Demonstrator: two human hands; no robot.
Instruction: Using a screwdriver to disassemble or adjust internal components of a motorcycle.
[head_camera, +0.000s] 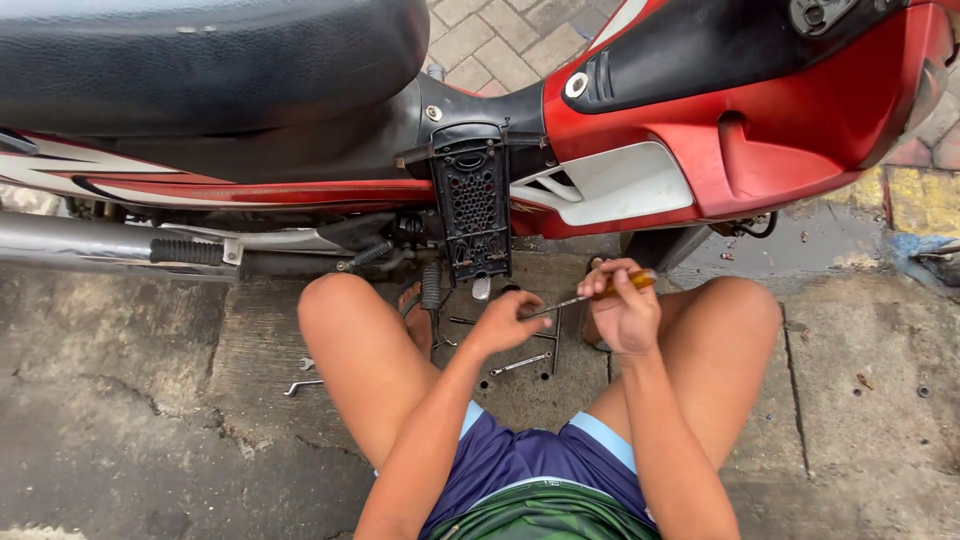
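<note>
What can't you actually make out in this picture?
- Screwdriver tip: hidden by the left hand, head view.
- What the left hand pinches: too small to tell.
- Motorbike wheels: cut off by the frame edges.
- Small tools on the ground: partly hidden by the knees.

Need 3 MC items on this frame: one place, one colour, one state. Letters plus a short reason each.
1. Where does the wrench lie?
A. on the concrete between the knees
B. on the seat
C. in the left hand

2. What colour is the screwdriver handle?
A. blue
B. amber
C. black

3. How is the right hand?
A. flat on a knee
B. open and empty
C. closed round the screwdriver handle

Answers: 1 A, it rests on the ground below the hands. 2 B, the handle shows amber above the fist. 3 C, its fingers wrap the handle, while the left hand meets the shaft tip.
</note>
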